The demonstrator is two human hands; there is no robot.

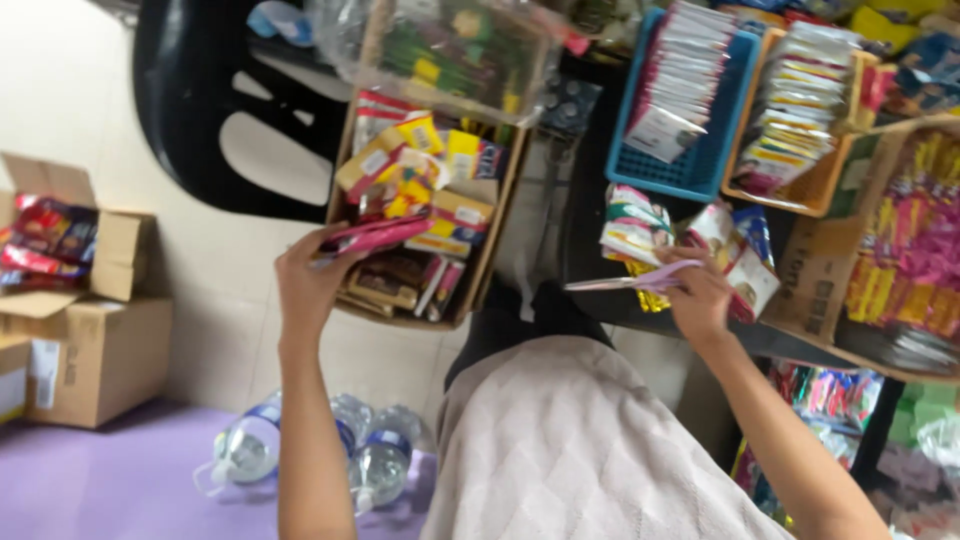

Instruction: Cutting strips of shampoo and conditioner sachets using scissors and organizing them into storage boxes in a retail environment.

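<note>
Pink flat packets (370,236) are pinched in the left hand (310,275), fingers closed round their near end; the pkts stick out to the right of the hand, over the near-left corner of the open cardboard box (492,232) full of yellow/brown snack packs.

Right hand (698,292) is closed on a thin pale-pink packet (632,281), held flat, tip pointing left toward the body midline. Grip is at the pkt's right end only.

Doing this well, imo: keep the stack square in the left pinch so nothing fans out, support thin pkts nearer mid-length since they look floppy, and move low over the box so a slip lands inside.

Around the left hand: box just right and beyond it; black plastic chair (190,110) beyond; water bottles (300,450) below the forearm on purple floor; more cartons (95,345) far left.

Around the right hand: loose sachets (635,228) just beyond the fingers, blue basket (690,172) and orange basket (810,190) of sachets further beyond, candy carton (915,250) to its right. Frame is motion-blurred, so fine finger detail unclear.
</note>
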